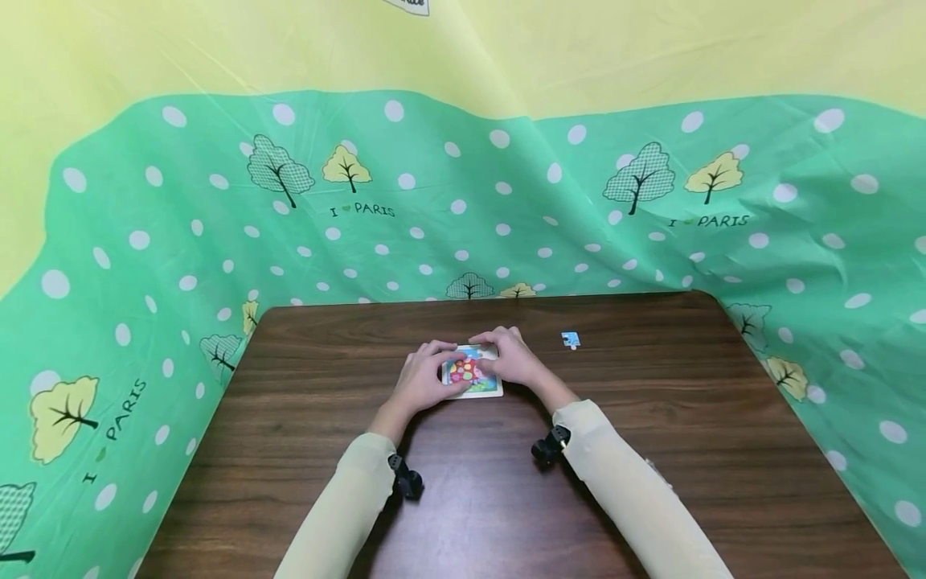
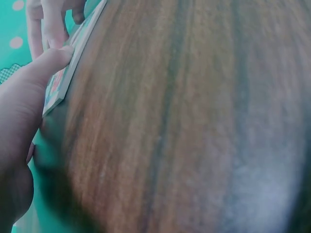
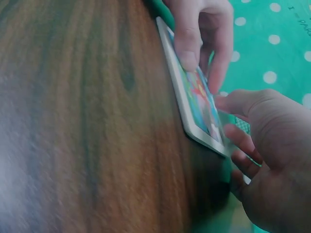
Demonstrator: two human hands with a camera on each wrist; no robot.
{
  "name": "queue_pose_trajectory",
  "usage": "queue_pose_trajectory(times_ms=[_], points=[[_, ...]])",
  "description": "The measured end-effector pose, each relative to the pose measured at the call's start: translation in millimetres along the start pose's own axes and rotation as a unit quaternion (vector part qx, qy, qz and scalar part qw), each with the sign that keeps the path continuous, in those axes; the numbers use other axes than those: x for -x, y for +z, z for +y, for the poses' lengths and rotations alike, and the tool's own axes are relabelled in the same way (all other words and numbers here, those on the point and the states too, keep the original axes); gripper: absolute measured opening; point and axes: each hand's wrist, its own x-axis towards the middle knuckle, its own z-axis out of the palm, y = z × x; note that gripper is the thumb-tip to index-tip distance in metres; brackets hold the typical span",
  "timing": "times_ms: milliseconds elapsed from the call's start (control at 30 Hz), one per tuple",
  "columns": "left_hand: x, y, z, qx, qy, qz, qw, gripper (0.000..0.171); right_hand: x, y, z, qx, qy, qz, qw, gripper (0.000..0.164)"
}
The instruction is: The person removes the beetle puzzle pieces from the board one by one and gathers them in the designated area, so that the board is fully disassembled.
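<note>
Wood surface [image 1: 477, 490], left hand [image 1: 423, 379] and right hand [image 1: 514, 359] loosely spread over the puzzle [image 1: 467, 372]; uneven pressure could totally skid it sideways.

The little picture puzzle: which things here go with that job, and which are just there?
Part of the job:
picture puzzle
left hand
right hand
loose blue piece, probably

Just there:
dotted green cloth behind
black wrist cameras
wooden table underneath

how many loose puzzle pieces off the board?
1: a blue piece on the table, right of the puzzle board, toward the far edge. The left hand and right hand cover parts of the board, so more may be hidden.
</note>
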Motion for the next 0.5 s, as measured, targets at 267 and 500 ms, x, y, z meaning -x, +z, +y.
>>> queue_pose_trajectory(times_ms=[267,500], points=[[1.7,-1.1,-2.6,-0.028,0.02,-0.001,0.9994,0.053,2.4,6.8,-8.4,0.008,0.021,0.011,1.0,0.048],[2.3,-4.8,-8.0,-0.01,0.035,-0.021,0.9991,0.06,1.2,9.4,-10.0,0.017,0.035,0.015,0.999,0.046]])
